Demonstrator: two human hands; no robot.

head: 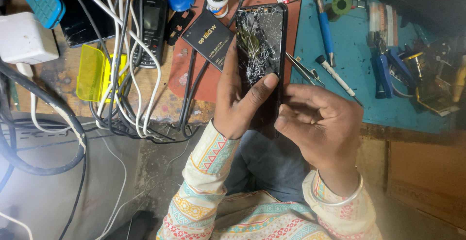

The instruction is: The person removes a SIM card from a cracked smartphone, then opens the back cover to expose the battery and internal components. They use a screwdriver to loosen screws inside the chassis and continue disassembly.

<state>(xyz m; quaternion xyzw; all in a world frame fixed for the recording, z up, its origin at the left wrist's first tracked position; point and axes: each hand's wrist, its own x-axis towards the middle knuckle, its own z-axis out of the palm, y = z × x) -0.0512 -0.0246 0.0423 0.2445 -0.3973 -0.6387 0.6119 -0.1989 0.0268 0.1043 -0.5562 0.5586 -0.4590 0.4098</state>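
Left hand (238, 101) grips the cracked phone (261, 50) upright at centre frame, thumb across the shattered glass, right hand (315, 118) curled tight against its lower right edge, seemingly prying there, so next likely needs the tweezers (305, 70) just right.

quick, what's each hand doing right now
Left hand: closed on the cracked black phone, thumb across the screen.
Right hand: curled at the phone's lower edge; grip cannot be told.

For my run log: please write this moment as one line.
left hand: holds cracked phone | right hand: at phone's lower edge | tweezers beside
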